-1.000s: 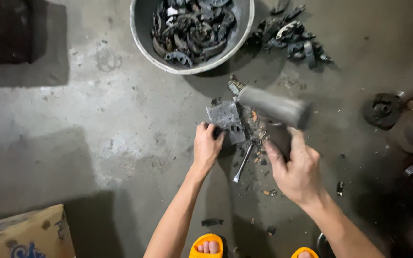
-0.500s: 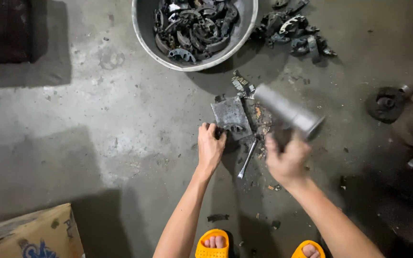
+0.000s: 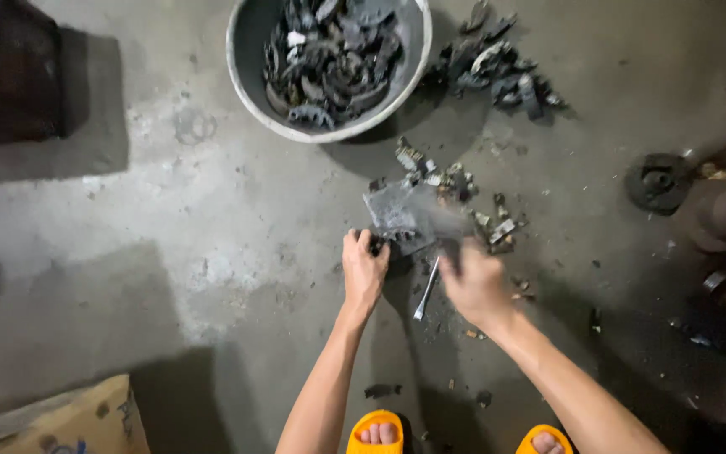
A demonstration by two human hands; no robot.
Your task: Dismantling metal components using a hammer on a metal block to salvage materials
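Grey metal plate [image 3: 397, 217], flat and battered, lies on the concrete floor [image 3: 170, 252] near the middle of the view, at about 6 o'clock from the round basin [image 3: 249, 92] of dark scrap parts. The left hand [image 3: 363, 269] is closed on the plate's near edge, fingers curled over it and pinning it down. The right hand [image 3: 474, 286], just at 3 o'clock from the left, is blurred in motion and wrapped round the handle of a hammer [image 3: 447, 231] whose head smears across the plate's right side; how tightly it grips cannot be told. A slim metal rod [image 3: 426, 288] lies on the floor between the two hands. Small broken bits [image 3: 472, 202] are scattered at 1 o'clock from the plate, and a second heap of dark parts [image 3: 497, 67] sits at 3 o'clock from the basin.

To strike well, I judge the left fingers should stay at the plate's near edge, well away from where the head lands, pressing hard enough that the plate does not skip. Blows aimed squarely, head flat to the metal, would keep chips from flying toward the bare toes in the orange sandals [image 3: 377, 429] at 6 o'clock.
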